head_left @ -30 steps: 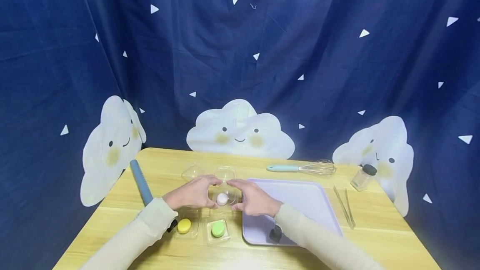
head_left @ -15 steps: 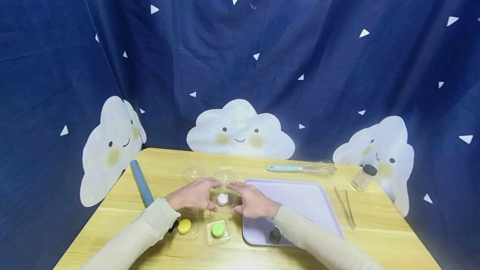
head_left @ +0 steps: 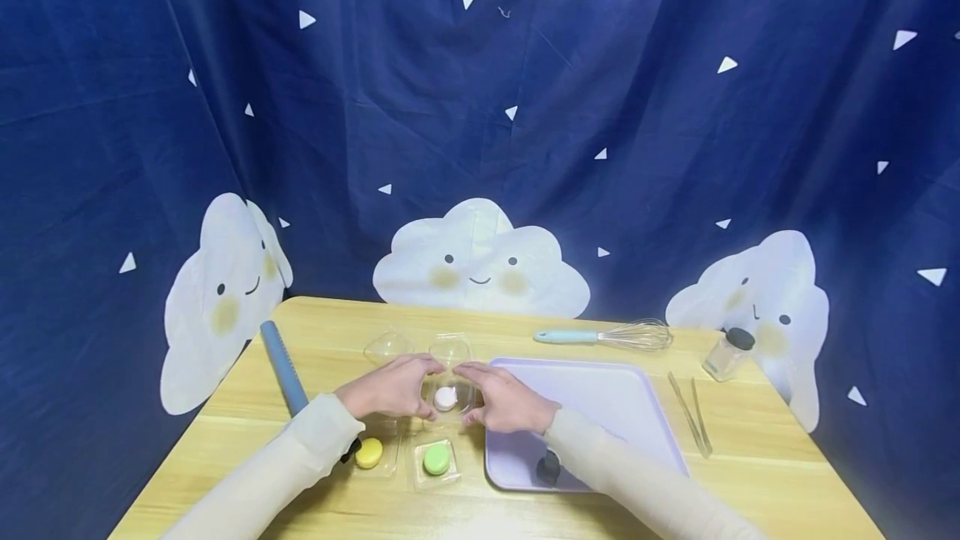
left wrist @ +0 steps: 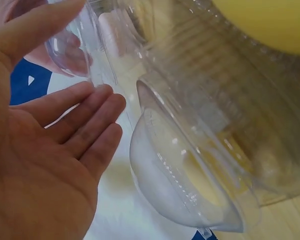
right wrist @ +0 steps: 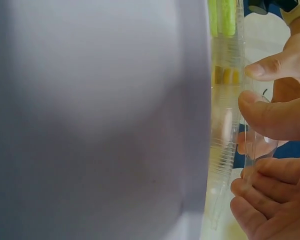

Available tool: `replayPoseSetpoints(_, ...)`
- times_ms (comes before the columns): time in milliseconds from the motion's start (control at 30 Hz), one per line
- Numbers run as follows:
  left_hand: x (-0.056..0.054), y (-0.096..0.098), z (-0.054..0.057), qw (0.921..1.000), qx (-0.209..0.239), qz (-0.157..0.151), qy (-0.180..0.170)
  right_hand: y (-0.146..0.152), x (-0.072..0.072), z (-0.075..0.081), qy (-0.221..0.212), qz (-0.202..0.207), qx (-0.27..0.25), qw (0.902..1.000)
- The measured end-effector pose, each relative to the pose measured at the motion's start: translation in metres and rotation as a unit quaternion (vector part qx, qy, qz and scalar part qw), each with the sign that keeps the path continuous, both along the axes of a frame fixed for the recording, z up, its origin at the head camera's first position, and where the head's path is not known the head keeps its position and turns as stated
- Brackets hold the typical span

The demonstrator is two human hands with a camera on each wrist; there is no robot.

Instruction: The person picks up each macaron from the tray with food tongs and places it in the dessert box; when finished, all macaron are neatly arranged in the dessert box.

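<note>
Between the two hands is a clear plastic dome lid [left wrist: 65, 47], close over a clear tray with a pale pink macaron [head_left: 446, 398]. My left hand [head_left: 390, 390] holds the lid's left side, thumb towards me and fingers on the far side. My right hand [head_left: 513, 398] holds the opposite side in the same way, beside the tray's left edge. In the right wrist view the thumb and fingertips [right wrist: 247, 187] meet the thin clear rim. Nearer me are a yellow macaron [head_left: 369, 452] and a green macaron [head_left: 437, 459], each in clear plastic packaging.
A lilac tray [head_left: 592, 386] lies at the right, partly under the right forearm. Two clear domes [head_left: 388, 345] stand behind the hands. Around them are a whisk [head_left: 600, 336], a glass jar [head_left: 726, 355] with a black cap, tweezers [head_left: 692, 415] and a blue stick-like tool [head_left: 283, 365].
The hands stay in nearly the same place around the lid. My left hand has shifted very slightly to the right.
</note>
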State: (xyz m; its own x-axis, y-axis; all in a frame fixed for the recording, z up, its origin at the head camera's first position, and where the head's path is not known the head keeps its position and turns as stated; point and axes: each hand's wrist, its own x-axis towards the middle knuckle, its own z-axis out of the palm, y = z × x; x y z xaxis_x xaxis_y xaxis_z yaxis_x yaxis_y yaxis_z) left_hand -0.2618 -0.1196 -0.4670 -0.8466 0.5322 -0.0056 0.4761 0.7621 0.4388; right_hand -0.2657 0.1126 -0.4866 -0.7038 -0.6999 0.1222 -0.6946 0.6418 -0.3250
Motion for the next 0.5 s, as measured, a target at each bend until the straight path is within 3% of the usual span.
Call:
replayPoseSetpoints(233,-0.0017,0.0033,-0.0024,0.9997,-0.02,0.003,-0.011,-0.0032,-0.0049,-0.0063,0.01,0.011,0.017,0.9997)
replayPoseSetpoints(500,-0.0066,0.0054,-0.0028,0.9995,-0.024,-0.009,-0.018,-0.0049,-0.0083,-0.005,-0.008,0.011,0.023,0.9997)
